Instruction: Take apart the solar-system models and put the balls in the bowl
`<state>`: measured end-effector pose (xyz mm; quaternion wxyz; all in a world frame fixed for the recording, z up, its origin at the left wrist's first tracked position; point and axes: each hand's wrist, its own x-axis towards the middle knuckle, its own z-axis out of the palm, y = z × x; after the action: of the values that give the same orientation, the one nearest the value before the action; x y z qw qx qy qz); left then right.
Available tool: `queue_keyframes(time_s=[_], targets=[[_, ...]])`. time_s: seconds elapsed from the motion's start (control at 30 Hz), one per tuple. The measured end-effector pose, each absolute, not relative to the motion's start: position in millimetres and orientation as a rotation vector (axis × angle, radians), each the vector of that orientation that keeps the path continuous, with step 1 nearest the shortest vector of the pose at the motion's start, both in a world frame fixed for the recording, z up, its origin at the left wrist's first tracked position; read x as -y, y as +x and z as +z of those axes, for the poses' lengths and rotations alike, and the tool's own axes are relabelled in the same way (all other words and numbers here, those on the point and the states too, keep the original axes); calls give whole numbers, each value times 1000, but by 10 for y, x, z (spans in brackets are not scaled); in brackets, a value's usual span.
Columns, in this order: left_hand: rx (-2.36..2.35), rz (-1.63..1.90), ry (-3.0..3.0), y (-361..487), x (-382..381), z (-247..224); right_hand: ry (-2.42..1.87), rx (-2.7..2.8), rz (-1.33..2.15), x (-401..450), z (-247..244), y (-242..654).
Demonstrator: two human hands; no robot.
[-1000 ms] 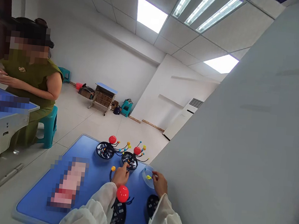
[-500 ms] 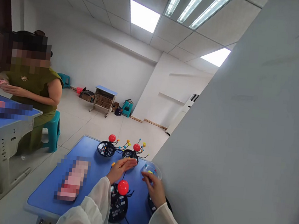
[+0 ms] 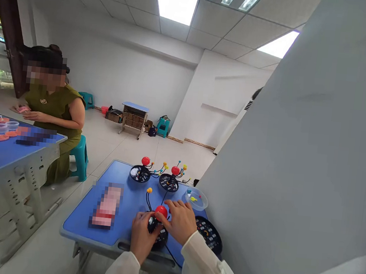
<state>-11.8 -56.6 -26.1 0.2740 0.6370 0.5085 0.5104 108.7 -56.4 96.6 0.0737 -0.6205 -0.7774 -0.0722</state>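
On the blue table's near side stands a model with a round black base, a red ball and dark wires, one tipped by an orange ball. My left hand grips the model just under the red ball, fingers curled round its dark middle part. From the right, my right hand reaches over it, thumb against the red ball and the other fingers bent above. A clear round dish with small coloured pieces lies behind my right hand. Another black base sits at the right edge.
Two more models with red balls stand at the table's back. A blurred pink item lies at left. A seated person works at another table. A grey wall borders the right.
Both hands have come down from above the table onto the near model. The view has shifted, with the scene now lying further right. Wires and the orange ball now show upright.
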Motion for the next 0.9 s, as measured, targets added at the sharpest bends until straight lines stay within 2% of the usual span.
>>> queue_keyframes(time_s=[0.27, 0.77, 0.9], targets=[[-1381, 1387, 1724, -11, 465, -263, -2098, 2513, -117, 443, 1056, 934], [-1333, 1247, 1670, 11, 427, -199, -1733, 2710, 99, 185, 1201, 1096], [-1315, 1228, 1652, 12, 404, -220, -1762, 2641, 151, 21, 1297, 1264]])
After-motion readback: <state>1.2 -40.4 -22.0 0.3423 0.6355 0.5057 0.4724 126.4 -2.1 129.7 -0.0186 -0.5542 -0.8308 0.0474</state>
